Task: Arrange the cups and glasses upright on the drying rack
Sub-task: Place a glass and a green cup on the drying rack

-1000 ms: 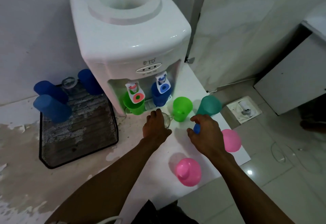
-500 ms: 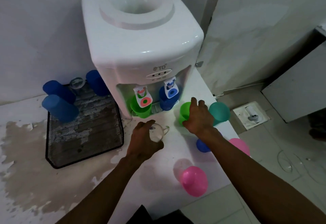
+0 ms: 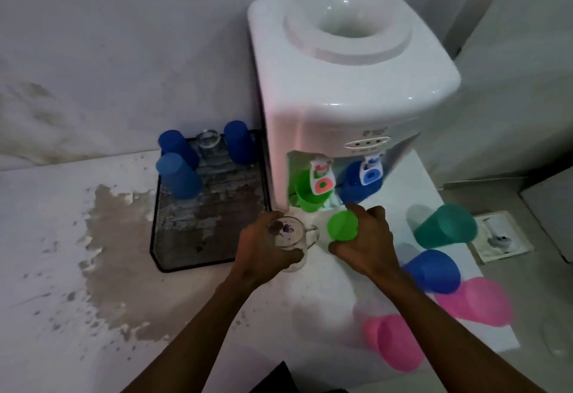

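My left hand grips a clear glass mug just right of the black mesh drying rack. My right hand is closed around a light green cup, held bottom-up in front of the dispenser. On the rack stand three blue cups, bottom-up, and a clear glass at the back. On the counter to the right sit a teal cup, a blue cup and two pink cups, all bottom-up.
A white water dispenser stands behind my hands, with a green cup and a blue cup under its taps. The counter has a large stained patch left of the rack. The counter's right edge drops to a tiled floor.
My right hand has closed on the light green cup and lifted it toward me. My left hand has carried the glass mug a little left, toward the rack. The camera has swung left.
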`<state>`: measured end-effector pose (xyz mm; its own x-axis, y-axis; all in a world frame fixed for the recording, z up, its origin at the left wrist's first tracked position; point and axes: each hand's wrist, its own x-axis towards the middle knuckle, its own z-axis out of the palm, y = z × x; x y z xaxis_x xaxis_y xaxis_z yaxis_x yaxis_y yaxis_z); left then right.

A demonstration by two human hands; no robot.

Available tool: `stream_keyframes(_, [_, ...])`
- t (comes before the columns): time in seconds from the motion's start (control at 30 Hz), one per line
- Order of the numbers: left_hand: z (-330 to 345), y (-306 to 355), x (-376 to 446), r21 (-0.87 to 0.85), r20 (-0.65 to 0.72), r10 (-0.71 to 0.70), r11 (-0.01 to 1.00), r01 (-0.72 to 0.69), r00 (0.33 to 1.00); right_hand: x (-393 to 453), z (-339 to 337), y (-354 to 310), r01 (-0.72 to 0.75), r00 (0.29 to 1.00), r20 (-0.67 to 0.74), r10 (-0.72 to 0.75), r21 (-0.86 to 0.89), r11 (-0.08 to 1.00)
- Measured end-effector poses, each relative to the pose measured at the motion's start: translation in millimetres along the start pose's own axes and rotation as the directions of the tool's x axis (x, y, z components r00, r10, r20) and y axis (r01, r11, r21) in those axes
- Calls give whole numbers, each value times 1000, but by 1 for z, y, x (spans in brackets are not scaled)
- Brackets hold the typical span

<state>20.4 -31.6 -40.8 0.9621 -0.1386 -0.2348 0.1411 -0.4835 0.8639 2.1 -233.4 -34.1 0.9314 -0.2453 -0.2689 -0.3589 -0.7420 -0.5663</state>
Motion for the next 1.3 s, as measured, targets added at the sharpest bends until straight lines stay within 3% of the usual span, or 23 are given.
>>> stream_keyframes(0.17, [-45, -24, 7, -320, -127, -172, 939, 123, 977, -21, 36, -57, 75, 988, 130, -87, 90, 993])
stream_keyframes(0.27, [-72, -41, 20, -516, -211, -374, 827, 222, 903, -15, 58, -86, 57, 988, 137, -76, 139, 989])
stream_keyframes(0.37, [-94, -51, 35, -692, -173, -510, 672, 264, 843, -4, 73, -107, 21, 992, 115, -46, 209, 978])
stream_keyframes(0.47, [-107, -59, 56, -829, -37, -598, 465, 310, 800, 8, 88, -122, -11, 996, 84, -7, 217, 976])
stream_keyframes(0.6, [-112, -69, 91, -922, 240, -535, 135, 363, 810, 24, 102, -136, -55, 997, 70, 41, 218, 974])
stream_keyframes(0.73, [-112, -74, 123, -843, 472, -587, -83, 531, 658, 36, 105, -145, -130, 986, 125, 110, 163, 978])
stream_keyframes(0.83, [-115, -76, 143, -783, 591, -558, -223, 581, 583, 45, 107, -153, -173, 974, 166, 157, 86, 981])
stream_keyframes(1.03, [-117, -77, 174, -722, 667, -499, -248, 647, 553, 57, 106, -174, -221, 944, 246, 221, -28, 975])
stream_keyframes(1.13, [-112, -79, 185, -753, 639, -491, -241, 613, 592, 63, 104, -181, -207, 947, 231, 223, -91, 974])
stream_keyframes(1.3, [-110, -85, 194, -751, 649, -508, -310, 583, 566, 69, 100, -195, -160, 961, 181, 211, -260, 952])
